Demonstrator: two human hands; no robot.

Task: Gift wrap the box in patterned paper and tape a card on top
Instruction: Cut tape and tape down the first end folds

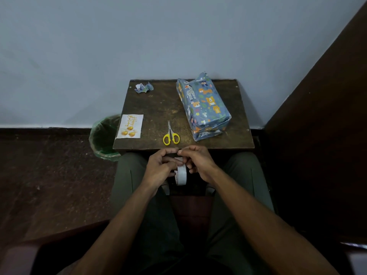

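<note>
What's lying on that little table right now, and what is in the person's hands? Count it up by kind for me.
Wrapped box: 1
Birthday card: 1
Yellow-handled scissors: 1
Crumpled paper scrap: 1
Tape roll: 1, held off the table by the left hand and the right hand
Total: 5 things, 4 of them on the table

Wrapped box — card apart

Dim, even indoor light, brightest on the pale wall; the floor and lower corners sink into near-black. Shadows are soft. Wide-angle distortion bends the edges. The desk is fairly sharp, the forearms slightly soft.
</note>
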